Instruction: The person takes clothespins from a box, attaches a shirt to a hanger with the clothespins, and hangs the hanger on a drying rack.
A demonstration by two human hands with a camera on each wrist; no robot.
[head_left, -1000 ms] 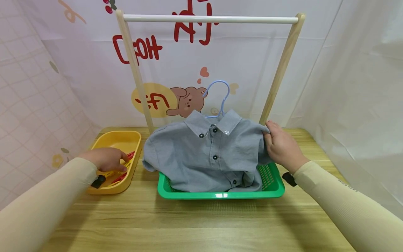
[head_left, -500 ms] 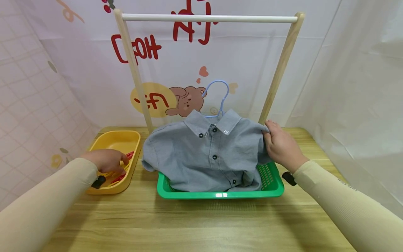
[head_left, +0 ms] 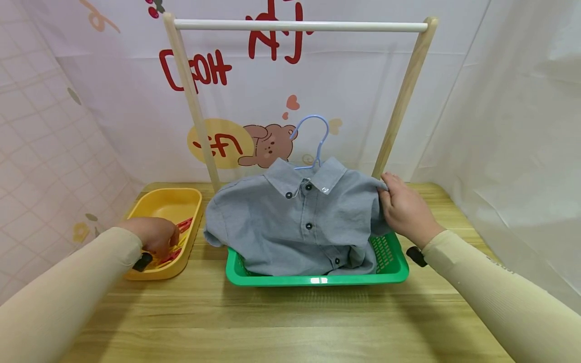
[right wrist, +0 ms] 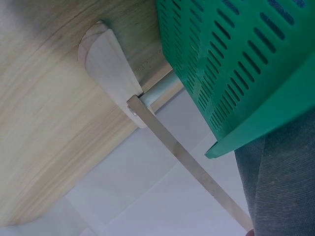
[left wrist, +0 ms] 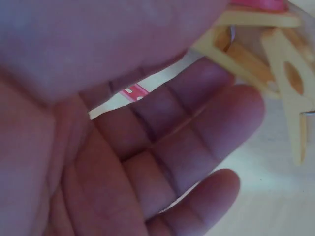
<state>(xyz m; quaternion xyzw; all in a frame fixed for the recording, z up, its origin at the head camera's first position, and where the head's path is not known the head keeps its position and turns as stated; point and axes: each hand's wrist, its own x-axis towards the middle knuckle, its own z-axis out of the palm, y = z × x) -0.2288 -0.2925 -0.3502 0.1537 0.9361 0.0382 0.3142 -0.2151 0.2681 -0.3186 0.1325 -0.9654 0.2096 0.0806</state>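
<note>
My left hand [head_left: 152, 233] reaches down into the yellow tray [head_left: 168, 201], among red and yellow clothespins [head_left: 185, 225]. In the left wrist view its thumb and a fingertip meet at the end of a yellow clothespin [left wrist: 237, 72], while the other fingers [left wrist: 231, 120] lie loosely bent. My right hand [head_left: 408, 212] pinches the shoulder of a grey-blue button-up shirt [head_left: 268, 212], thumb in front. A light blue hanger [head_left: 324, 135] sits inside the shirt, its hook standing up from the collar. The lower shirt lies bunched in a green basket [head_left: 281, 281].
Behind the basket stands a rack with a white rod [head_left: 299, 25] and wooden posts [head_left: 406, 96]. Its wooden foot [right wrist: 110, 64] shows beside the basket in the right wrist view. A printed curtain [head_left: 354, 91] backs the wooden table [head_left: 272, 322].
My left fingers have curled down and drawn together among the clothespins. The right hand, shirt and hanger stay in place; the head view has shifted very slightly.
</note>
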